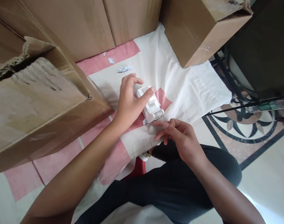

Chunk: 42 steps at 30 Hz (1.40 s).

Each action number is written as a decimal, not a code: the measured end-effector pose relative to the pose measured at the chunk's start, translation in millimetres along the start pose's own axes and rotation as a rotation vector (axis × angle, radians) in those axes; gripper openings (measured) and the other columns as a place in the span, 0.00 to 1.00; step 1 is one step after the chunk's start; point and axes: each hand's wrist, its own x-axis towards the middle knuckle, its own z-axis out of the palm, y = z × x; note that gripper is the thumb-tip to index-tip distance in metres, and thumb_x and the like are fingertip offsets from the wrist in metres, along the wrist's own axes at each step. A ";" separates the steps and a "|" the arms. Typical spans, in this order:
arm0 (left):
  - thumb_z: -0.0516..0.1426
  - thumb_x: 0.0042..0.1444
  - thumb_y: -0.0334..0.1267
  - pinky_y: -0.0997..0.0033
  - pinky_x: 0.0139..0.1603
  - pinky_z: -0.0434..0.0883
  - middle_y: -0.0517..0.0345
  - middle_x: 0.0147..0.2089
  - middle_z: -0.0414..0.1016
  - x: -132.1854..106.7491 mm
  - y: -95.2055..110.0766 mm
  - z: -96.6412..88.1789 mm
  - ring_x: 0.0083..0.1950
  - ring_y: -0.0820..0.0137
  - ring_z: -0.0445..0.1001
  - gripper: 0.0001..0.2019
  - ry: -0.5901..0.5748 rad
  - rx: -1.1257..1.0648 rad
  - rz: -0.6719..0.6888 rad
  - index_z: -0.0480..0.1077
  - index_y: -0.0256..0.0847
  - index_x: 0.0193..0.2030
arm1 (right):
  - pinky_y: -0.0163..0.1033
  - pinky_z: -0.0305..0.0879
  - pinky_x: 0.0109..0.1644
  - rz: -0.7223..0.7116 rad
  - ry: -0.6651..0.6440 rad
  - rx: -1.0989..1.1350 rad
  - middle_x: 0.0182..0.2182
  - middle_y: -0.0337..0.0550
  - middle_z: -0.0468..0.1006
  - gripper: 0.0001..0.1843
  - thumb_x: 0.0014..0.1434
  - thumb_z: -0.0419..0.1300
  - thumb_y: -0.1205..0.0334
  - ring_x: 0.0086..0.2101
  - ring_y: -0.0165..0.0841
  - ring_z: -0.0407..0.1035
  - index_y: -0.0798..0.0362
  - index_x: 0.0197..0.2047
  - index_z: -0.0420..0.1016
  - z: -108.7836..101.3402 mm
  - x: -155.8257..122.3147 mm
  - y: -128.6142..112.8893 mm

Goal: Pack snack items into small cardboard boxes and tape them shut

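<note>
A white tape dispenser [149,104] lies on the pink and white cloth, its toothed cutting end turned towards me. My left hand [130,101] is closed around its far left side, with the thumb across the top. Just off the cutting end is my right hand [177,135], index finger reaching towards the dispenser and thumb pressed against that finger. Any tape between them is too fine to make out. Beside the dispenser's near corner lies a small white cut-out [144,121]. Farther back on the cloth rests a long cut-out with blue outlines [124,69].
Cardboard boxes stand on the left [39,102], at the back [86,25] and at the back right [198,31]. Another small cut-out [111,60] lies near the back box. The cloth [193,90] ends at the right, above a patterned floor [247,124].
</note>
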 end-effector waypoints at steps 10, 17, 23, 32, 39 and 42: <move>0.71 0.49 0.43 0.42 0.71 0.61 0.56 0.60 0.73 3.4 7.9 -10.6 0.67 0.51 0.66 0.17 -0.102 0.074 0.111 0.68 0.48 0.37 | 0.36 0.63 0.23 0.026 -0.020 0.019 0.41 0.47 0.85 0.26 0.59 0.69 0.47 0.24 0.31 0.74 0.50 0.23 0.59 2.4 1.3 -1.8; 0.65 0.58 0.39 0.49 0.65 0.68 0.56 0.59 0.74 4.6 -7.2 -3.5 0.63 0.59 0.71 0.10 -0.115 -0.040 0.027 0.65 0.47 0.35 | 0.35 0.65 0.24 0.048 -0.037 0.019 0.42 0.48 0.85 0.24 0.59 0.69 0.46 0.27 0.34 0.78 0.52 0.25 0.63 1.4 7.8 -5.0; 0.63 0.60 0.43 0.51 0.65 0.68 0.55 0.55 0.74 1.4 -6.4 0.3 0.62 0.60 0.71 0.10 -0.067 -0.051 0.018 0.65 0.47 0.35 | 0.34 0.64 0.24 0.043 -0.054 0.007 0.39 0.47 0.86 0.23 0.61 0.67 0.46 0.26 0.33 0.77 0.51 0.25 0.64 4.2 8.3 -4.8; 0.62 0.61 0.44 0.52 0.65 0.69 0.56 0.51 0.73 -0.3 -7.6 3.8 0.60 0.61 0.72 0.10 -0.020 -0.053 0.020 0.64 0.48 0.36 | 0.33 0.59 0.20 0.062 -0.054 0.014 0.36 0.46 0.85 0.22 0.62 0.67 0.48 0.23 0.31 0.75 0.52 0.27 0.65 8.5 15.2 -0.5; 0.62 0.61 0.44 0.50 0.64 0.69 0.56 0.51 0.73 -1.0 -7.0 4.6 0.61 0.60 0.71 0.10 -0.036 -0.021 0.018 0.64 0.48 0.37 | 0.32 0.62 0.18 0.041 -0.010 -0.098 0.30 0.45 0.83 0.21 0.62 0.66 0.46 0.25 0.33 0.76 0.51 0.29 0.66 9.4 18.3 2.1; 0.62 0.61 0.43 0.51 0.64 0.69 0.56 0.51 0.72 -1.9 -6.9 4.5 0.60 0.60 0.71 0.10 -0.035 -0.006 0.028 0.64 0.48 0.37 | 0.31 0.65 0.17 0.016 -0.013 -0.104 0.34 0.47 0.83 0.21 0.62 0.66 0.44 0.29 0.36 0.79 0.51 0.30 0.66 10.3 18.9 4.4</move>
